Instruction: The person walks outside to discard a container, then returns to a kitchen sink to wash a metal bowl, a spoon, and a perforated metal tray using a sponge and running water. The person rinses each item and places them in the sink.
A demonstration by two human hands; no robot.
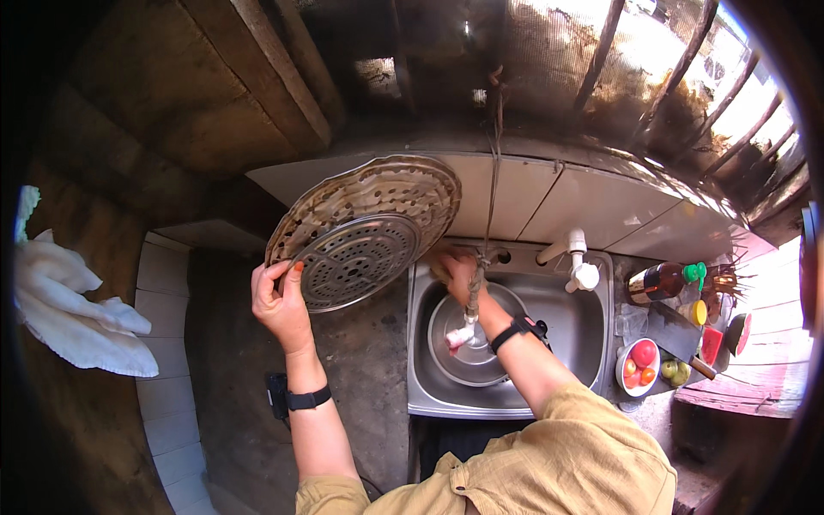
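My left hand (280,299) grips the near left rim of a large round perforated metal steamer tray (360,264), with thumb in front. The tray is tilted up beside the sink. Its outer band looks brownish and full of holes; its inner disc is shiny. My right hand (460,277) reaches over the sink's far left corner, close to the tray's right edge. Something brownish shows at its fingers, but what it holds is unclear. Below that arm a round metal basin (444,360) stands in the stainless steel sink (573,335).
A white plastic tap (582,273) rises behind the sink. A cord-wrapped pipe with a white end (460,338) hangs over the basin. At right are a bowl of tomatoes (640,364), a cleaver (676,331) and a brown bottle (660,283). White cloth (77,315) hangs at left.
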